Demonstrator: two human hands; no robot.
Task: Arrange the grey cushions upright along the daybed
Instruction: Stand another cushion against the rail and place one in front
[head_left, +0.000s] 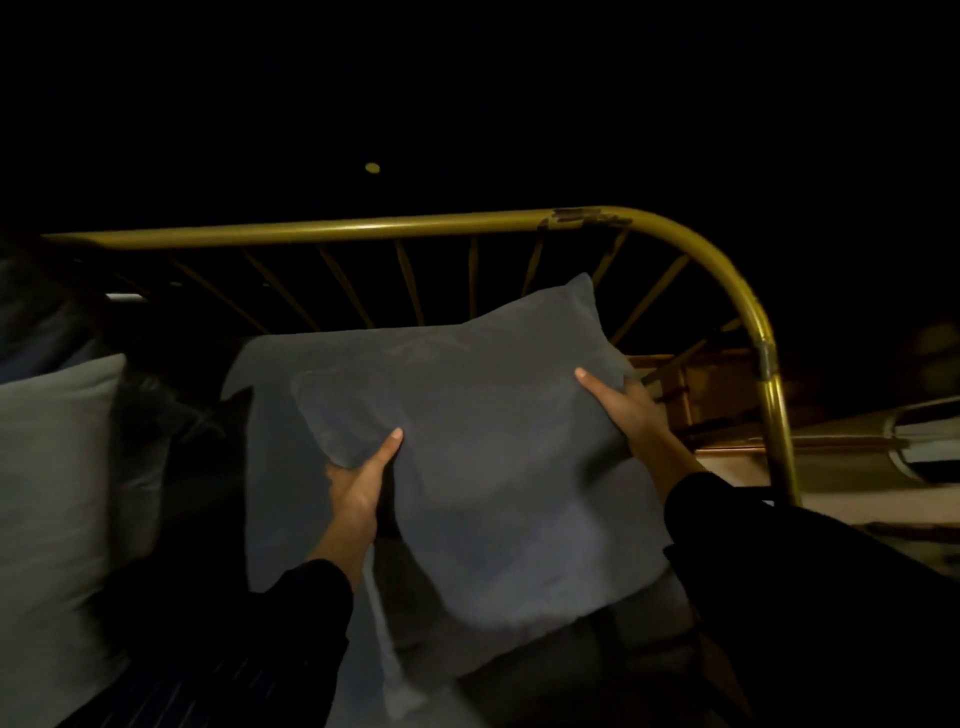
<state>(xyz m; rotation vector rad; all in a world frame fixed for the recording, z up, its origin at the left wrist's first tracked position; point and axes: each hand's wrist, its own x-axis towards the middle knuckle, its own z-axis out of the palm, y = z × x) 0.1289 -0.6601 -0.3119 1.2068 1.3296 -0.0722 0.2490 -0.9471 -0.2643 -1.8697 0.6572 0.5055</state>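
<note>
A dark grey cushion (483, 441) is held up in front of the brass rail (332, 228) of the daybed, tilted with one corner pointing up to the right. My left hand (358, 483) grips its left edge, thumb on the front. My right hand (623, 410) grips its right edge. Behind it a second grey cushion (270, 441) leans against the rail bars. A paler grey cushion (52, 493) stands upright at the far left.
The rail curves down at the right into a post (774, 415). Beyond the post lie a wooden piece (711, 395) and pale floor. A dark cushion or fabric (197, 457) sits between the pale and grey cushions. The surroundings are very dark.
</note>
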